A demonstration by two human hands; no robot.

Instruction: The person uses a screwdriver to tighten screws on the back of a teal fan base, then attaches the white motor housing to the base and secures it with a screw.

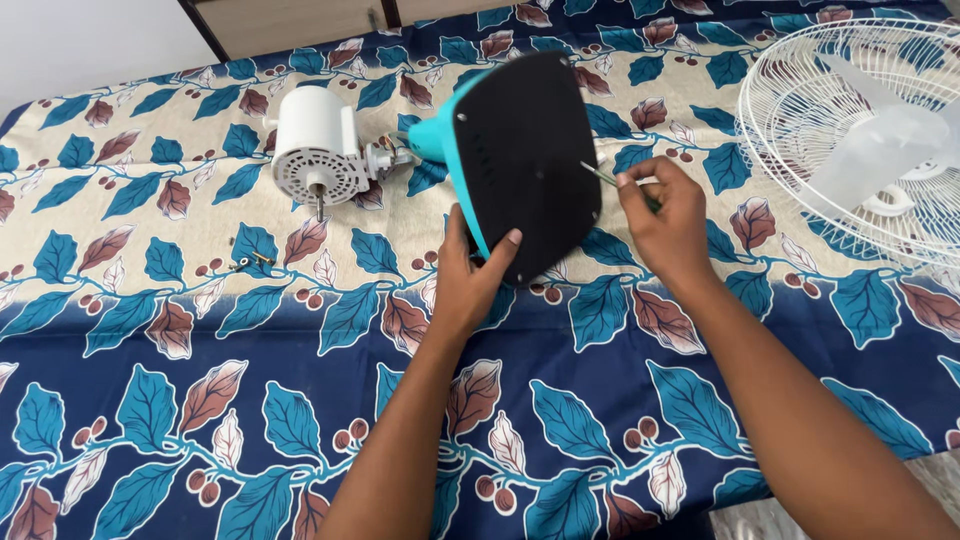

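Left hand (pixel 470 275) grasping tilted teal fan base (pixel 525 160), matte black rounded underside up; right hand (pixel 665 215) pinching slim metal screwdriver (pixel 600 177) against it.

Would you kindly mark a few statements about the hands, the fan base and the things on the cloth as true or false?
1. The left hand holds the teal fan base tilted up, its black underside showing. True.
2. The right hand is empty. False: it holds a thin screwdriver with its tip at the base's underside.
3. The white motor housing lies on the leaf-patterned cloth. True.
4. The white fan guard lies beside the left hand. False: it lies at the far right, beyond the right hand.
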